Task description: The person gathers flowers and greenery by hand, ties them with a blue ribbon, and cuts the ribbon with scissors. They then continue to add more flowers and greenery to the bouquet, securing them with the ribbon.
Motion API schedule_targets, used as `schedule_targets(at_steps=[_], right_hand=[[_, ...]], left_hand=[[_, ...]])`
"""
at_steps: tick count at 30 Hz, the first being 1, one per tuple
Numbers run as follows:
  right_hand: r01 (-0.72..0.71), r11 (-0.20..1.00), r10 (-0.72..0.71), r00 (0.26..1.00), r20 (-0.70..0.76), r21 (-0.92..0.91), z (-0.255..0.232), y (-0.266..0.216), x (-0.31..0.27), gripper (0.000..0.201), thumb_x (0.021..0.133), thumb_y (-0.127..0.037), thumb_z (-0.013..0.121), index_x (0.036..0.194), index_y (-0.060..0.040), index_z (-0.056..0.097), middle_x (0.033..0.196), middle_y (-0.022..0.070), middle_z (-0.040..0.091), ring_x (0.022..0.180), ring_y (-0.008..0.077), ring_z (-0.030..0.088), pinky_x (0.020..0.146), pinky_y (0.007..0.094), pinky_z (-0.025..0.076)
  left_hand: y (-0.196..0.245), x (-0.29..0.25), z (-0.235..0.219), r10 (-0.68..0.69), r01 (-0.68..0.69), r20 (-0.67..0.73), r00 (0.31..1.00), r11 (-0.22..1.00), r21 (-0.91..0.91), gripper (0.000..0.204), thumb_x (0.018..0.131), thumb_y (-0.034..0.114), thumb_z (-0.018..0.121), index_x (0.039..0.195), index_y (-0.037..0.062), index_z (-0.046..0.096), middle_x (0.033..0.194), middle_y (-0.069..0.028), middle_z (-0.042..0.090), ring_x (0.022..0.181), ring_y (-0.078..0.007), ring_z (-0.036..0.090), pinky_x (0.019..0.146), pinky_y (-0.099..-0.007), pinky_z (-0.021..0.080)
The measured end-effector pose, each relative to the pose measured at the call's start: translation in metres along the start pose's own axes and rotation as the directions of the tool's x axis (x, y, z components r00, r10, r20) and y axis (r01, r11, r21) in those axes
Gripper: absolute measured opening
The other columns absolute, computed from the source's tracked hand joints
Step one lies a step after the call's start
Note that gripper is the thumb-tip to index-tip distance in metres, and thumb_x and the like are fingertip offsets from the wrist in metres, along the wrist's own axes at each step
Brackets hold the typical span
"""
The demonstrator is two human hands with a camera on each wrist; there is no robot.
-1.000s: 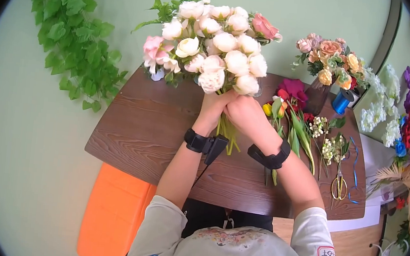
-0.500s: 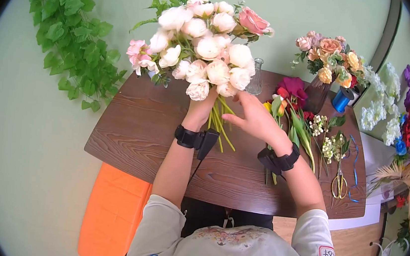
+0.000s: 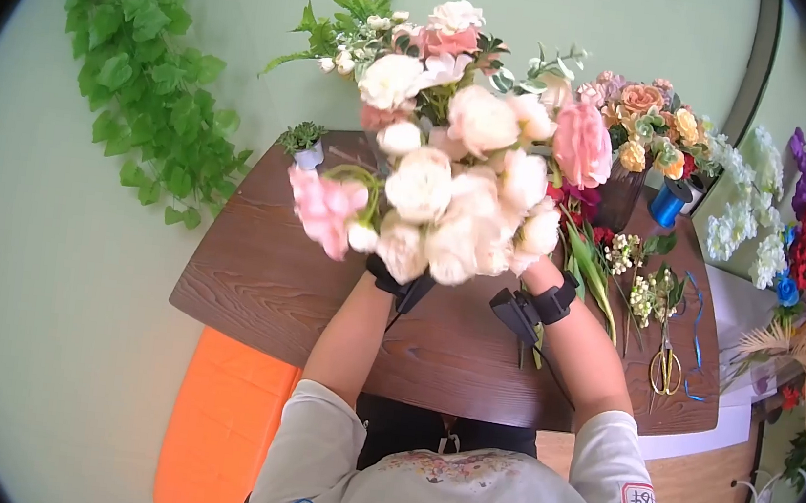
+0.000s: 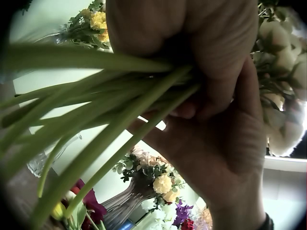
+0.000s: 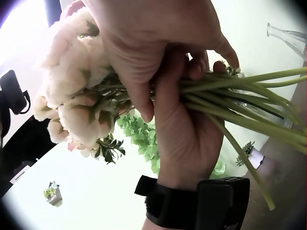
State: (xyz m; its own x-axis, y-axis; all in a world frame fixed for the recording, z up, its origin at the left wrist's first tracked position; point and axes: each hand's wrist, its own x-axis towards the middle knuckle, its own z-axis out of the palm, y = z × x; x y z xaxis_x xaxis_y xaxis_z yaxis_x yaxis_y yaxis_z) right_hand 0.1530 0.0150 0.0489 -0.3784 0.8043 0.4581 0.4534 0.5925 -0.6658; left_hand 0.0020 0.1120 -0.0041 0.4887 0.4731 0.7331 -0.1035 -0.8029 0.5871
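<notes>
A bouquet (image 3: pixel 471 210) of cream and pink blooms is tilted toward the head camera and hides most of both hands there. Its long green stems (image 5: pixel 249 98) fan out below the grip. In the right wrist view my left hand (image 5: pixel 184 139) is wrapped around the stems. My right hand (image 5: pixel 153 43) lies over it from the other side, thumb and fingers around the stems just under the blooms. From the left wrist, the left hand (image 4: pixel 153 24) and right hand (image 4: pixel 206 148) meet on the bundle.
Tulips (image 3: pixel 584 261), berry sprigs (image 3: pixel 649 297), gold-handled scissors (image 3: pixel 666 369) and blue ribbon (image 3: pixel 697 327) lie on the table's right. Behind stand a vase of mixed flowers (image 3: pixel 647 130) and a ribbon spool (image 3: pixel 669 201). A small potted plant (image 3: pixel 308 148) sits back left. A clear glass vase (image 5: pixel 288 38) shows at right.
The right hand came away from the stems, then returned to them. The bouquet has tipped toward the head camera and shifted right, so its blooms now cover the hands.
</notes>
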Motion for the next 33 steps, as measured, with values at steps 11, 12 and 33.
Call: schedule_targets(at_steps=[11, 12, 33], right_hand=[[0.034, 0.975, -0.026, 0.999, -0.039, 0.219, 0.005, 0.002, 0.027, 0.043, 0.07, -0.013, 0.065, 0.109, -0.0038, 0.048, 0.109, 0.0092, 0.05, 0.098, 0.017, 0.048, 0.085, 0.0301, 0.039], [0.038, 0.97, -0.029, 0.999, -0.042, 0.239, 0.004, 0.001, 0.017, 0.043, 0.07, -0.012, 0.065, 0.109, -0.0038, 0.048, 0.109, 0.0091, 0.05, 0.098, 0.0169, 0.048, 0.085, 0.0301, 0.039], [0.136, 0.766, -0.084, 0.99, -0.112, 0.628, 0.028, -0.003, 0.042, 0.044, 0.072, -0.012, 0.063, 0.111, -0.0036, 0.045, 0.11, 0.0082, 0.049, 0.099, 0.0164, 0.048, 0.086, 0.0296, 0.039]], left_hand=[[0.047, 0.015, 0.006, -0.184, 0.198, 0.133, 0.974, 0.975, -0.101, 0.033, 0.082, 0.016, 0.049, 0.112, 0.0026, 0.043, 0.108, -0.0078, 0.049, 0.096, -0.0157, 0.05, 0.079, -0.0296, 0.044], [0.056, 0.014, 0.005, -0.315, 0.353, 0.169, 0.934, 0.886, -0.299, 0.034, 0.082, 0.016, 0.051, 0.112, 0.0029, 0.042, 0.108, -0.0071, 0.049, 0.095, -0.016, 0.05, 0.079, -0.0296, 0.044], [0.083, 0.014, -0.031, -0.221, 0.228, 0.068, 0.973, 0.965, -0.128, 0.052, 0.064, 0.007, 0.068, 0.111, 0.0006, 0.044, 0.108, -0.007, 0.051, 0.098, -0.0149, 0.047, 0.086, -0.0292, 0.038]])
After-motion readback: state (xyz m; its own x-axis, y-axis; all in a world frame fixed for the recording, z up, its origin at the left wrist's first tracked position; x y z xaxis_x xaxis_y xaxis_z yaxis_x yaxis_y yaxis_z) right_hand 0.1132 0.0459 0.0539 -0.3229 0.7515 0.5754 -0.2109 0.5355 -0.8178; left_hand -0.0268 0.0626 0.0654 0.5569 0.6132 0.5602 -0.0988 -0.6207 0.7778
